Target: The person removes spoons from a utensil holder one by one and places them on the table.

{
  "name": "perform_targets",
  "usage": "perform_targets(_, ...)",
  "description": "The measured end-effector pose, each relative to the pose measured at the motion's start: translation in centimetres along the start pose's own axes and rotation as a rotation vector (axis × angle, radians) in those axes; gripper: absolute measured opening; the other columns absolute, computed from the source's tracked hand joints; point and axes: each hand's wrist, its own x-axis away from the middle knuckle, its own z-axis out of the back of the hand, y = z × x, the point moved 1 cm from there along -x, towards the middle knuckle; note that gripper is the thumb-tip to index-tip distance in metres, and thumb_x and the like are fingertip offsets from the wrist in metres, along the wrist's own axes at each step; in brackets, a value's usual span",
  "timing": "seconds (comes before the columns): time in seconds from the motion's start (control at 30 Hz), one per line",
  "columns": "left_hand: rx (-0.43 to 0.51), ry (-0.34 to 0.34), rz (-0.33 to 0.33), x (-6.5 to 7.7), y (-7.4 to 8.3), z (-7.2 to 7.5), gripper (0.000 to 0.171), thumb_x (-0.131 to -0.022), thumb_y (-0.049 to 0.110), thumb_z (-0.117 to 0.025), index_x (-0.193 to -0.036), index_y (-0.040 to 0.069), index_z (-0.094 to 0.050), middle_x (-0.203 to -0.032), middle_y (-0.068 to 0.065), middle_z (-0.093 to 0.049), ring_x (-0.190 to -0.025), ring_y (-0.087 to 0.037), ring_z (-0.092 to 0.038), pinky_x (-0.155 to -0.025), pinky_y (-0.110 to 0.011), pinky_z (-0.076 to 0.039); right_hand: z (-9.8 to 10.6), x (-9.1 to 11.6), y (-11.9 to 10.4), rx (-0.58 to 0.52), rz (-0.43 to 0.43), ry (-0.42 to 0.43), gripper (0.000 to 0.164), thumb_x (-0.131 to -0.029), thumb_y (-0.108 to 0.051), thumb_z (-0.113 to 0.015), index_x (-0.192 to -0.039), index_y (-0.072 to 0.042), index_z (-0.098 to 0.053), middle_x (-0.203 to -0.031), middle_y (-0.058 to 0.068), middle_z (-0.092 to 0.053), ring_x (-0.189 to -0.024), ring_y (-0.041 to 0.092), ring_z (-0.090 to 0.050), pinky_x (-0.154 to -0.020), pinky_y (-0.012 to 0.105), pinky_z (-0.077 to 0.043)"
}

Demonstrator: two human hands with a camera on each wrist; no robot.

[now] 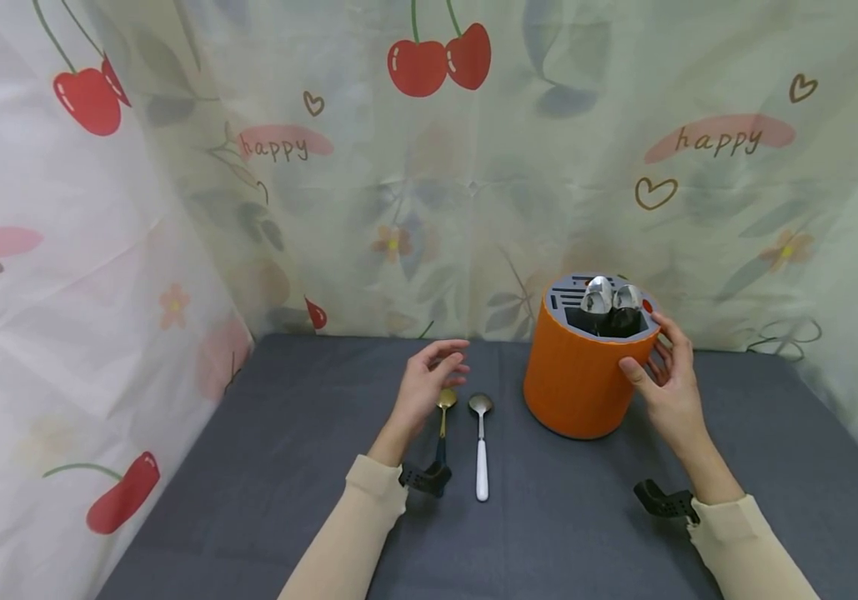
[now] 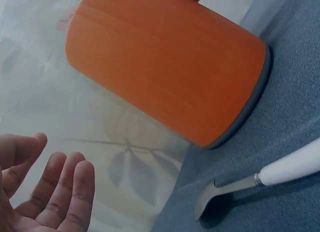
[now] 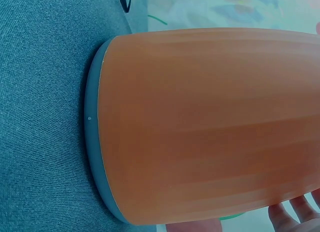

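Observation:
An orange cutlery holder (image 1: 574, 379) with a grey slotted top stands upright on the table. Two shiny spoon heads (image 1: 598, 296) stick up out of its opening. My right hand (image 1: 672, 392) holds the holder's right side, thumb at the front and fingers near the rim. In the right wrist view those fingers (image 3: 285, 219) touch its wall. To the left, my left hand (image 1: 429, 379) hovers above the table with loosely bent fingers and nothing in them. Below it lies a gold spoon (image 1: 446, 400) with a dark handle, partly covered by the wrist camera. Beside that lies a white-handled spoon (image 1: 482, 458).
A dark grey cloth (image 1: 286, 467) covers the table. Behind it hangs a pale curtain (image 1: 368, 200) printed with cherries and lettering, and another stretch of it runs along the left side. Thin dark loops (image 1: 785, 337) show at the back right edge.

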Motion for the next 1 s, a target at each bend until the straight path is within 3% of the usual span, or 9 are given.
perform_targets(0.23, -0.005, -0.055, -0.028, -0.6, 1.1, -0.9, 0.030, -0.108, 0.017, -0.061, -0.134, 0.004, -0.068, -0.126, -0.019, -0.063, -0.111, -0.036, -0.067, -0.093, -0.038, -0.060, -0.1, 0.0, 0.0, 0.009, -0.002, 0.008, 0.073, -0.107, -0.012, -0.060, -0.166, -0.029, -0.021, -0.169, 0.007, -0.013, -0.154, 0.032, -0.026, -0.127, 0.051, -0.019)
perform_targets(0.43, -0.019, -0.092, -0.043, -1.3, 2.4, -1.7, 0.031, -0.107, 0.020, -0.062, -0.134, 0.006, -0.068, -0.129, -0.022, -0.061, -0.110, -0.033, -0.067, -0.093, -0.037, -0.060, -0.1, 0.0, 0.0, 0.006, -0.003, 0.006, 0.074, -0.106, -0.012, -0.060, -0.166, -0.029, -0.020, -0.169, 0.006, -0.013, -0.155, 0.033, -0.024, -0.127, 0.053, -0.017)
perform_targets(0.53, -0.014, -0.103, -0.050, -1.7, 2.9, -2.2, 0.031, -0.107, 0.019, -0.062, -0.134, 0.005, -0.068, -0.129, -0.024, -0.060, -0.113, -0.039, -0.066, -0.093, -0.037, -0.060, 0.0, 0.0, 0.1, 0.005, -0.002, 0.005, 0.074, -0.106, -0.012, -0.060, -0.166, -0.029, -0.020, -0.169, 0.006, -0.013, -0.155, 0.033, -0.024, -0.127, 0.054, -0.017)
perform_targets(0.77, -0.006, -0.119, -0.065, -2.5, 3.8, -3.2, 0.033, -0.108, 0.018, -0.061, -0.136, 0.002, -0.066, -0.123, -0.014, -0.063, -0.110, -0.035, -0.066, -0.093, -0.037, -0.059, 0.0, -0.1, 0.3, 0.001, 0.003, 0.007, 0.074, -0.106, -0.012, -0.061, -0.166, -0.029, -0.021, -0.169, 0.006, -0.013, -0.155, 0.032, -0.025, -0.127, 0.053, -0.017)
perform_targets(1.0, -0.014, -0.116, -0.086, -3.1, 4.3, -3.9, 0.030, -0.108, 0.018, -0.061, -0.134, 0.004, -0.067, -0.128, -0.024, -0.060, -0.111, -0.039, -0.066, -0.094, -0.040, -0.059, 0.0, -0.1, 0.2, -0.001, 0.001, 0.004, 0.074, -0.106, -0.012, -0.061, -0.166, -0.029, -0.021, -0.169, 0.006, -0.013, -0.155, 0.032, -0.025, -0.127, 0.053, -0.017)
